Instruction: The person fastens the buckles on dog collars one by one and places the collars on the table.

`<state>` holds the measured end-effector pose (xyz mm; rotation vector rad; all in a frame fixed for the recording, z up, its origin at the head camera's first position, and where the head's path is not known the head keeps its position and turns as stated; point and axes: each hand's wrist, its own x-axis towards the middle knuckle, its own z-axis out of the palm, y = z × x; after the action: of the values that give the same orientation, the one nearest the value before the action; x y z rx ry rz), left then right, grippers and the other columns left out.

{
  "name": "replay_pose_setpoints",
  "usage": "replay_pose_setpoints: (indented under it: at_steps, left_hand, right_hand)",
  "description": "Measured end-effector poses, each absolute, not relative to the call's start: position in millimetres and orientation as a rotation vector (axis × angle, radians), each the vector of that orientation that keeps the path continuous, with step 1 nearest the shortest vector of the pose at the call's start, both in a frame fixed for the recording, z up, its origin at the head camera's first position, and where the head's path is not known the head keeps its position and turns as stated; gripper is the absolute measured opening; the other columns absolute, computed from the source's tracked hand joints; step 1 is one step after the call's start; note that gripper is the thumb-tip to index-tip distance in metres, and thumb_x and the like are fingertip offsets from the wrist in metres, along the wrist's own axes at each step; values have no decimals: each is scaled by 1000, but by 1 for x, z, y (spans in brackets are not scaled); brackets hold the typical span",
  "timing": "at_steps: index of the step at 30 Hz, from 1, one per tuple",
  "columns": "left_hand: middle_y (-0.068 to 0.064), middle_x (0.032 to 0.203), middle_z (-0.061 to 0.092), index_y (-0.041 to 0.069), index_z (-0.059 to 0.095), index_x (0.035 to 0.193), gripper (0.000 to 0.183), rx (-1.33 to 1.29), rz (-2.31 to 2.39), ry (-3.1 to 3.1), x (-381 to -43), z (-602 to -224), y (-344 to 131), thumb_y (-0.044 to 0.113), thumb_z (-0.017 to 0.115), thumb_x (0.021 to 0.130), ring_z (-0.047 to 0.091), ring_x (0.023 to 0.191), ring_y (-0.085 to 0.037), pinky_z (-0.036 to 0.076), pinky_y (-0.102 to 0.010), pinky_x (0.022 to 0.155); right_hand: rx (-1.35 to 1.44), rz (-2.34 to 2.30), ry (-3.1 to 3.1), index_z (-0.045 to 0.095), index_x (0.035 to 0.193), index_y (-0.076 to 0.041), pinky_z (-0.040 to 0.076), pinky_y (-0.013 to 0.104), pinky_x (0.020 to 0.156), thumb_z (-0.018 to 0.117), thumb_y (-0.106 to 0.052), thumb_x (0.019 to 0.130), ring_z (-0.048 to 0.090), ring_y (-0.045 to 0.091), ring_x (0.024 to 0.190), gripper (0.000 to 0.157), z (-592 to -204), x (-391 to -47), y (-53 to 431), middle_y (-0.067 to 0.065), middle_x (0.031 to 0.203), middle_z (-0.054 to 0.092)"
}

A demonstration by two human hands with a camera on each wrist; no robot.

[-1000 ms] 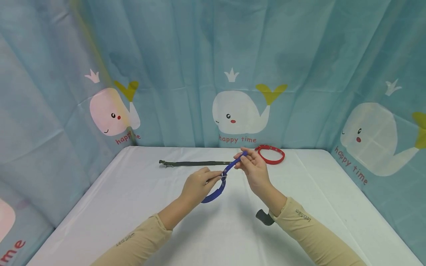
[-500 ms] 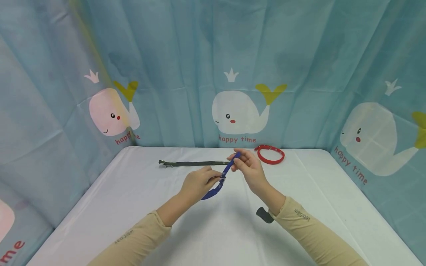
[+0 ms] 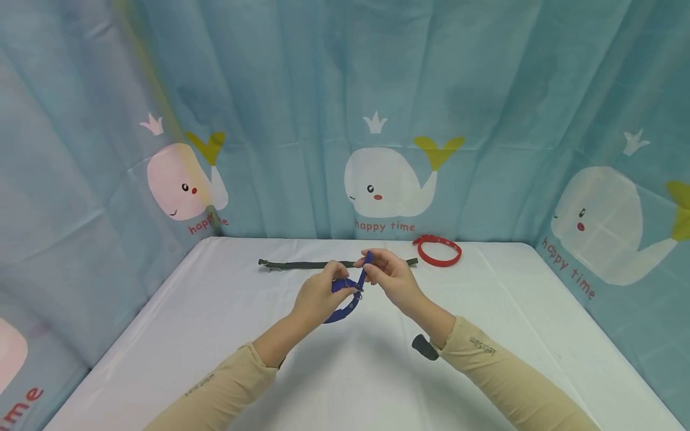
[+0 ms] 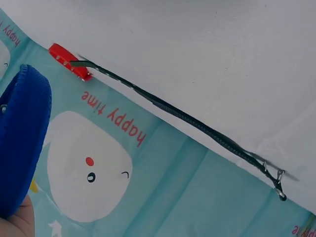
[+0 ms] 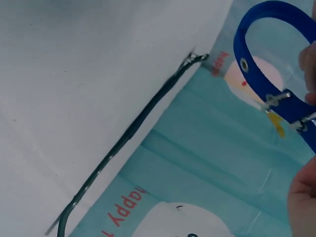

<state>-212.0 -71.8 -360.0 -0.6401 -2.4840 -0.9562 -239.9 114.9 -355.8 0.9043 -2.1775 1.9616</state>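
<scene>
While both hands meet mid-frame above the white surface (image 3: pixel 226 335), left hand (image 3: pixel 318 296) pinches the blue collar (image 3: pixel 345 305) at its buckle, right hand (image 3: pixel 390 278) pinches its free end, olive collar (image 3: pixel 307 264) lying behind.

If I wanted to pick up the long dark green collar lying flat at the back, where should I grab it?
Pinch the dark green collar near its middle, coming straight down from above. It lies flat and stretched out on the table, so the thin strap offers its narrow edges there. The buckle end on the left is lumpier and harder to pinch.
</scene>
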Motion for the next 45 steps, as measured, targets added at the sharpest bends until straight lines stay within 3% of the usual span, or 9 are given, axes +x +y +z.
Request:
replay_pose_setpoints:
  at_steps: [6, 16, 27, 35, 45]
  left_hand:
    - [-10, 99, 70, 4, 58, 109, 31, -395, -1334, -2650, -213, -356, -75, 17, 75, 86, 68, 92, -25, 54, -42, 83]
    - [-6, 106, 69, 3, 66, 116, 31, -252, -1749, -2608, -216, -360, -79, 22, 70, 91, 63, 105, -27, 49, -46, 93]
    - [-8, 99, 69, -2, 65, 116, 28, -324, -1832, -2455, -216, -364, -81, 11, 67, 92, 65, 97, -24, 52, -39, 87]
    - [-8, 101, 69, -1, 66, 115, 26, -330, -1818, -2471, -214, -359, -86, 14, 66, 93, 65, 99, -24, 52, -41, 89]
    - [-12, 100, 70, -4, 65, 110, 23, -447, -1740, -2498, -210, -359, -92, 12, 65, 94, 66, 95, -24, 53, -36, 86]
  right_hand:
    - [874, 1756, -2287, 59, 126, 3, 50, 35, 83, 58, -5, 97, 61, 23, 96, 30, -362, -240, 118, 17, 105, 68]
    - [823, 1619, -2183, 56, 132, 5, 47, 23, 70, 63, 1, 92, 60, 21, 85, 41, -360, -238, 120, 16, 97, 70]
    - [903, 1518, -2138, 73, 105, 3, 47, 23, 70, 65, 7, 88, 54, 17, 84, 19, -352, -234, 120, 13, 95, 71]
    - [924, 1404, -2152, 71, 110, 3, 48, 23, 71, 68, 7, 86, 54, 18, 81, 25, -353, -233, 122, 10, 93, 71]
    - [1145, 1361, -2123, 75, 98, 0, 50, 30, 74, 63, 11, 83, 59, 25, 86, 22, -359, -238, 127, 7, 91, 71]
